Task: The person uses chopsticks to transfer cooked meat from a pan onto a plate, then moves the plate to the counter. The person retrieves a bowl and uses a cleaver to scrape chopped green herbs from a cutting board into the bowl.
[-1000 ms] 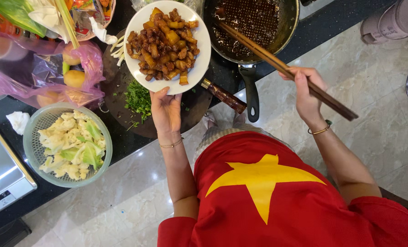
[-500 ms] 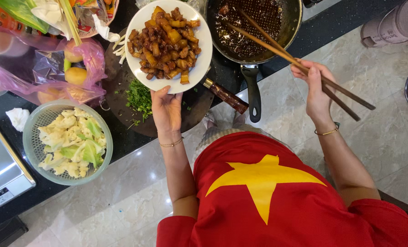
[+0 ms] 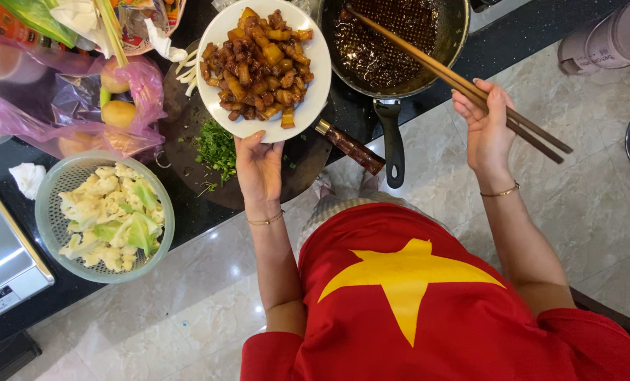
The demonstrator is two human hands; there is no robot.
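Far left, round green mesh colander (image 3: 50,233) of pale lumpy cauliflower on the black counter (image 3: 188,212); crinkled pink plastic bag (image 3: 61,106) behind it. Chopped herbs (image 3: 216,147) on a dark round board (image 3: 188,113). Left hand (image 3: 258,168) grips the rim of a round white plate (image 3: 308,106) heaped with glossy brown meat chunks. Dark pan (image 3: 456,42) with sticky sauce right of the plate. Right hand (image 3: 488,130) pinches long wooden chopsticks (image 3: 463,85), tips over the pan.

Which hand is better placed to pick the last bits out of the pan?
Probably the right hand. It already holds the chopsticks, whose tips reach into the pan. The left hand is busy holding the plate of browned meat beside the pan.
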